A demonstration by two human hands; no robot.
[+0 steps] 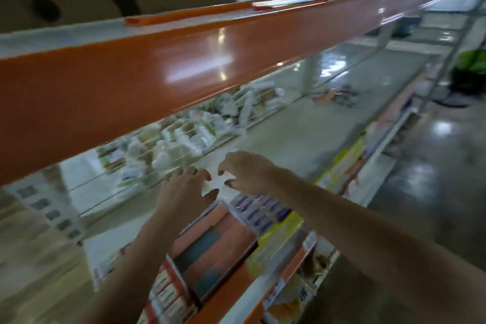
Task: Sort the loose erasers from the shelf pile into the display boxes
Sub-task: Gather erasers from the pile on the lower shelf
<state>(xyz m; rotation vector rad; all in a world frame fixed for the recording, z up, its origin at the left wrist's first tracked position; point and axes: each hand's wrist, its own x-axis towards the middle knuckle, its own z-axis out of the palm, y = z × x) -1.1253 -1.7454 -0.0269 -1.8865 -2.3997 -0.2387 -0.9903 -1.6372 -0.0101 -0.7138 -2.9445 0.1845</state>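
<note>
A blurred, tilted view is given from a head-worn camera, looking down along a white shop shelf point(302, 126). A glossy orange shelf edge point(184, 60) of the level above crosses the upper half of the picture from lower left to upper right.

Two bare forearms are stretched forward under that orange edge. The left hand point(184, 187) is held palm down over the white shelf, its fingers bent and slightly spread, with the thumb pointing right. The right hand point(247, 173) is just beside it, fingers curled downward and thumb tucked below. Nothing can be seen held in either grip; because of the blur, contact with the shelf surface cannot be judged. The two hands are near each other but apart.

Beyond the fingertips, towards the back of the shelf, a loose heap of small white and green wrapped erasers point(184, 139) is spread, running from left of the hands away to the right.

Below the hands, at the shelf front, open cardboard display boxes are lined up: a box of pink and blue-grey erasers point(213, 244) under the left wrist, a box of purple-labelled white erasers point(263, 210) under the right wrist, and a red-trimmed box of small packets point(168, 294) nearest the camera.

A shiny grey floor point(434, 179) is seen on the right.
</note>
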